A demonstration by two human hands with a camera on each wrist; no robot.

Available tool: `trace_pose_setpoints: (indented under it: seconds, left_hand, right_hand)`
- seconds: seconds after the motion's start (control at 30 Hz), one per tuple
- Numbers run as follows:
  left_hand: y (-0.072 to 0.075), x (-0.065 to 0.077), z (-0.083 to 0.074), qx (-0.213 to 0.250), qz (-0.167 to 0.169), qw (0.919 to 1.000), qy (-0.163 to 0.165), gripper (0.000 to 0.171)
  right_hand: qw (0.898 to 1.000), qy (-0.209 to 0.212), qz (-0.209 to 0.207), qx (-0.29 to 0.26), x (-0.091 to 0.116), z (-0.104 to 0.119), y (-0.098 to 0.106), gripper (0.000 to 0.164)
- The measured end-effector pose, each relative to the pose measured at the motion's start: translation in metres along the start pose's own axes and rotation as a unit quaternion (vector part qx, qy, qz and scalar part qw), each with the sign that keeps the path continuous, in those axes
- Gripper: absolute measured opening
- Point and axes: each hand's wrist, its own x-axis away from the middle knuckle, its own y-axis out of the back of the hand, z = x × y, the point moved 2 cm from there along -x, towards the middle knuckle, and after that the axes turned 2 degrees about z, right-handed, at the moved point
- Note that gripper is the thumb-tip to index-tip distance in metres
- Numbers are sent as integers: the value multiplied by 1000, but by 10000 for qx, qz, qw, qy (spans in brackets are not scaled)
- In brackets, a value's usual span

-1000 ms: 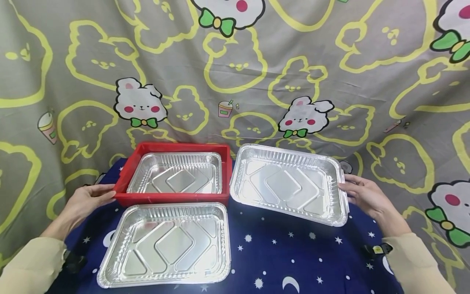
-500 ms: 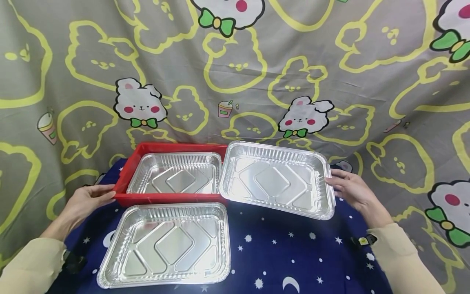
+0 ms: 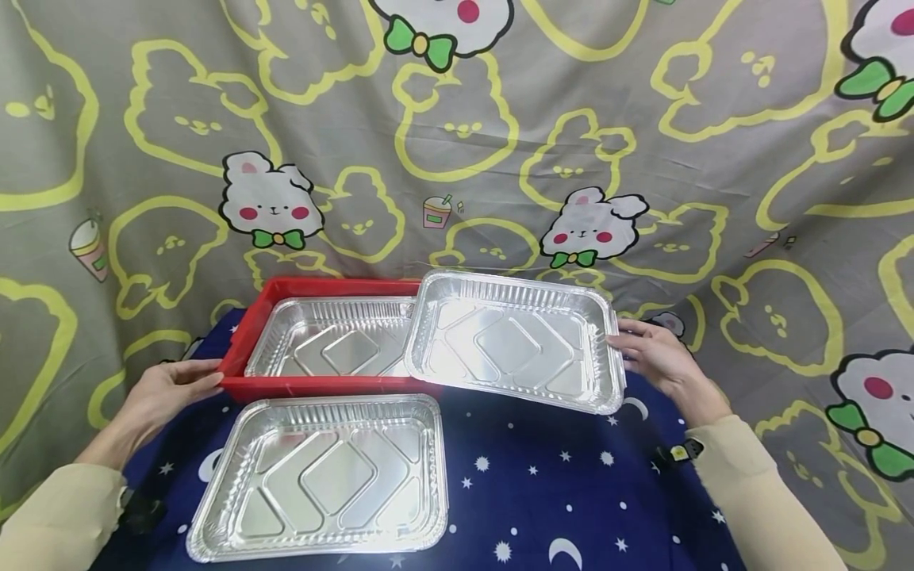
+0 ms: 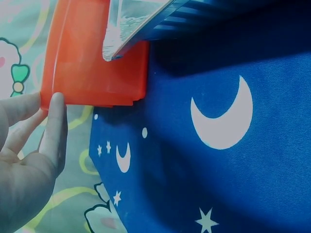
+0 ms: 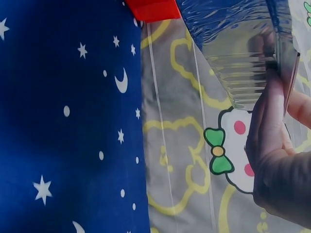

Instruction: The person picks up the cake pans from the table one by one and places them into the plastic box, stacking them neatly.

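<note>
In the head view, my left hand [image 3: 160, 400] pinches the near left corner of a shallow red plastic bin [image 3: 336, 386]. The left wrist view shows the fingers and thumb of this hand at the corner of the bin [image 4: 92, 75]. One rectangular foil pan [image 3: 343, 349] lies inside the bin. A second foil pan [image 3: 510, 345] is gripped at its right rim by my right hand [image 3: 664, 361]; it tilts down to the right and overlaps the bin's right end, hiding it. In the right wrist view, fingers and thumb [image 5: 272, 160] hold the rim of this pan [image 5: 243, 73].
A third foil pan [image 3: 339, 476] lies in front of the red bin on the dark blue star-and-moon tablecloth [image 3: 535, 492]. A grey curtain [image 3: 371, 119] with rabbit prints hangs right behind the table.
My right hand has carried its foil pan leftward and slightly up, from beside the red bin to over its right end. The left hand, the bin and the other pans stay put.
</note>
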Motion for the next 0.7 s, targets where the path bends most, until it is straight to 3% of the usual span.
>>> trace_pose_setpoints:
  seconds: [0.2,0.57,0.7]
  left_hand:
    - [0,0,0,25,3,10000,3,70]
    - [0,1,-1,52,58,10000,17,69]
    - [1,1,-2,97,75,9999,2,69]
  right_hand:
    - [10000,39,-5,43,-10,2,-13,43]
    - [10000,35,-72,5,-26,3,-33,39]
    - [10000,-7,-72,-52,-32,3,-41,47]
